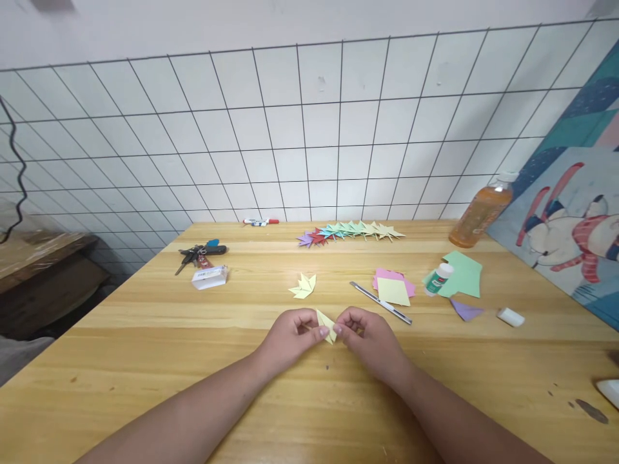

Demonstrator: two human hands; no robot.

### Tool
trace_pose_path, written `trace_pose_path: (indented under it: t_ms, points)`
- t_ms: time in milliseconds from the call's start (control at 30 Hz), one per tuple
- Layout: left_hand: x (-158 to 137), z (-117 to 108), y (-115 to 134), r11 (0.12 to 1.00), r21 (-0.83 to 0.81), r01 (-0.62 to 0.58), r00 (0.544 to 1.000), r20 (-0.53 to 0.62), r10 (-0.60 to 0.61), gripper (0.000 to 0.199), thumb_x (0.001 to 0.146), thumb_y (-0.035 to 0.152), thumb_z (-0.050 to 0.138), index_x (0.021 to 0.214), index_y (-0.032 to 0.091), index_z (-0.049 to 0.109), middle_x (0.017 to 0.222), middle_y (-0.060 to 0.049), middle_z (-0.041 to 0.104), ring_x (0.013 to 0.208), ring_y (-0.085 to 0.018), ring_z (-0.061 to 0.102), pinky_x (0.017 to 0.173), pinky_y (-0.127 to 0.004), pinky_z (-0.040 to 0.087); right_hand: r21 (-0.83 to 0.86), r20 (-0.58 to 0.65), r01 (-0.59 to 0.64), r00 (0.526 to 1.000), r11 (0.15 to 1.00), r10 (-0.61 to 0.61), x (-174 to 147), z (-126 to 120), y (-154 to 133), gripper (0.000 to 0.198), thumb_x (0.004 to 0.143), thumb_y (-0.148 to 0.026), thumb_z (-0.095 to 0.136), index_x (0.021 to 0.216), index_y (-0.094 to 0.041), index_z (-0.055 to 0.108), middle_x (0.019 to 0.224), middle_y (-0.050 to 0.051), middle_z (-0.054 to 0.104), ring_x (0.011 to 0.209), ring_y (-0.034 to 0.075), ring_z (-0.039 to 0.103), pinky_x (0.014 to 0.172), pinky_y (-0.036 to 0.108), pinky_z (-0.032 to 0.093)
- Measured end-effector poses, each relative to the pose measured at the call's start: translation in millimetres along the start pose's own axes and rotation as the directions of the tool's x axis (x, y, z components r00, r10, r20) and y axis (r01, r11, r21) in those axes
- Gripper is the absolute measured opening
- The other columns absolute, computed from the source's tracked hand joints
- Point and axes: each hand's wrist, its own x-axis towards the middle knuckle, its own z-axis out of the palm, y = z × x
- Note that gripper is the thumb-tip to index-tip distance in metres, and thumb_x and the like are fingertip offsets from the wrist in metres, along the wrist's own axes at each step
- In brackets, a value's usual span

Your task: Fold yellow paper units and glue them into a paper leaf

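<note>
Between my two hands is a small folded piece of pale yellow paper (325, 319), held just above the wooden table (159, 361). My left hand (293, 332) pinches its left side, the thumb lying across its front. On the opposite edge, my right hand (366, 332) grips it between thumb and fingertips. The curled fingers hide part of the paper. A pointed yellow origami piece (304, 286) lies a little beyond my left hand. Past my right hand rests a utility knife (381, 302), set at a slant.
A row of colored paper stars (353, 230) lies near the tiled wall. Yellow and pink paper squares (393, 291), a glue stick (439, 279), green paper (465, 274), an eraser (510, 317) and a bottle (483, 209) are rightward. Keys (198, 254) and a small box (209, 277) sit left.
</note>
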Motion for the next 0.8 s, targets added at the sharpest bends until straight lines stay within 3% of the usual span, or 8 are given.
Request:
trace_pose_path:
  t_ms: [100, 200, 300, 433, 567, 800]
  points:
    - [0.8, 0.7, 0.2, 1.000, -0.002, 0.011, 1.000, 0.023, -0.011, 0.030, 0.074, 0.040, 0.061, 0.063, 0.012, 0.059, 0.059, 0.001, 0.055, 0.057, -0.011, 0.047, 0.056, -0.021, 0.036, -0.014, 0.001, 0.022, 1.000, 1.000, -0.022, 0.6, 0.7, 1.3, 0.013, 0.076, -0.028, 0.056, 0.067, -0.018, 0.058, 0.061, -0.002, 0.056, 0.059, 0.011, 0.051, 0.054, 0.021, 0.040]
    - [1.5, 0.2, 1.7, 1.000, -0.031, 0.005, 1.000, -0.018, -0.005, 0.028, 0.073, 0.038, 0.061, 0.061, 0.013, 0.056, 0.058, 0.002, 0.051, 0.056, -0.010, 0.044, 0.056, -0.021, 0.033, -0.017, -0.016, 0.058, 0.998, 0.998, -0.058, -0.6, 1.0, 1.4, 0.009, 0.076, -0.024, 0.055, 0.083, -0.020, 0.059, 0.074, 0.000, 0.061, 0.064, 0.012, 0.055, 0.052, 0.020, 0.042]
    - [2.0, -0.4, 2.3, 0.998, -0.066, 0.014, 0.998, -0.063, -0.018, 0.029, 0.073, 0.037, 0.061, 0.059, 0.014, 0.053, 0.055, 0.004, 0.046, 0.054, -0.009, 0.040, 0.054, -0.021, 0.031, -0.062, 0.004, 0.166, 0.986, 0.984, -0.166, -3.0, 0.5, 1.2, 0.023, 0.076, -0.016, 0.051, 0.097, -0.023, 0.055, 0.090, 0.001, 0.061, 0.073, 0.013, 0.059, 0.055, 0.020, 0.046]
    - [2.3, -0.2, 0.7, 0.997, -0.079, 0.013, 0.999, -0.045, -0.017, 0.028, 0.074, 0.037, 0.061, 0.060, 0.014, 0.052, 0.056, 0.004, 0.045, 0.055, -0.009, 0.038, 0.055, -0.021, 0.029, -0.218, 0.095, 0.329, 0.944, 0.919, -0.315, -5.0, 0.1, 2.2, 0.025, 0.075, -0.009, 0.048, 0.093, -0.024, 0.057, 0.093, 0.002, 0.061, 0.081, 0.015, 0.058, 0.067, 0.025, 0.048]
    - [2.1, -0.2, 0.7, 0.997, -0.083, 0.004, 1.000, -0.026, -0.006, 0.029, 0.075, 0.038, 0.061, 0.062, 0.013, 0.053, 0.057, 0.004, 0.045, 0.056, -0.009, 0.038, 0.055, -0.021, 0.029, -0.350, 0.122, 0.363, 0.932, 0.863, -0.342, -5.1, -0.9, 1.9, 0.025, 0.077, -0.010, 0.050, 0.095, -0.025, 0.060, 0.096, 0.002, 0.064, 0.089, 0.018, 0.057, 0.074, 0.029, 0.047]
    - [1.6, -0.2, 2.8, 0.994, -0.105, 0.008, 1.000, -0.023, -0.011, 0.029, 0.075, 0.038, 0.060, 0.063, 0.013, 0.055, 0.056, 0.005, 0.045, 0.055, -0.009, 0.039, 0.055, -0.020, 0.030, -0.423, 0.111, 0.375, 0.925, 0.825, -0.363, -5.9, -1.3, 1.5, 0.021, 0.079, -0.016, 0.054, 0.097, -0.025, 0.059, 0.097, 0.001, 0.065, 0.089, 0.018, 0.057, 0.075, 0.029, 0.044]
